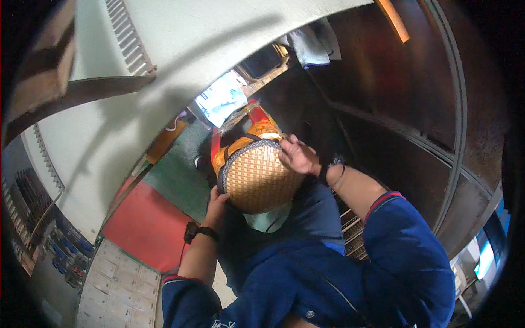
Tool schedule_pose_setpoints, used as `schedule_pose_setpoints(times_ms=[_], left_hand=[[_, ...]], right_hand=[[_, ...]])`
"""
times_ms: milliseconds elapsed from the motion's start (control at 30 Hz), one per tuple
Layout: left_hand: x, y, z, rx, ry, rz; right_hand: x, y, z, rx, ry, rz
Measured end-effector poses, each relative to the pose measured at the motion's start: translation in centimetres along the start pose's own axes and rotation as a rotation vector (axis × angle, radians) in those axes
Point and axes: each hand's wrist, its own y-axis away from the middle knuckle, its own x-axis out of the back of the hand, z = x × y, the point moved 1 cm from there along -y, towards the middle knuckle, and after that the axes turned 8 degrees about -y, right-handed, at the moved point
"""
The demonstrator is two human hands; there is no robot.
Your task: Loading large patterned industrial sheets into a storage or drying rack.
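Observation:
In front of my lap is a rounded woven seat [261, 177] of tan rattan-like weave, edged with a grey braided band and a dark strip. My left hand [217, 203] is closed at its near left edge, the thumb on the rim and the other fingers mostly hidden. At the far right edge, my right hand [299, 156] is closed around the rim, fingertips on the weave. Beyond the seat, orange wrapping [263, 131] with a dark strap covers part of a red frame [259, 113]. What supports the seat underneath is hidden.
A large pale green curved panel [186, 38] fills the upper left. Dark brown panels [394, 76] stand on the right. A red panel [145, 224] and pale drawer fronts [117, 284] are at the lower left. A white cloth [310, 48] lies at the far side.

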Motion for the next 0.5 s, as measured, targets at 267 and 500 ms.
schedule_pose_setpoints(times_ms=[267,500], left_hand=[[-4.2,1.9,-0.6,0.018,-0.289,-0.094],[-5.1,3.6,5.9,0.209,-1.551,-0.146]], right_hand=[[-4.6,5.0,-0.6,0.078,0.069,0.227],[-2.7,5.3,0.7,-0.043,0.139,0.008]])
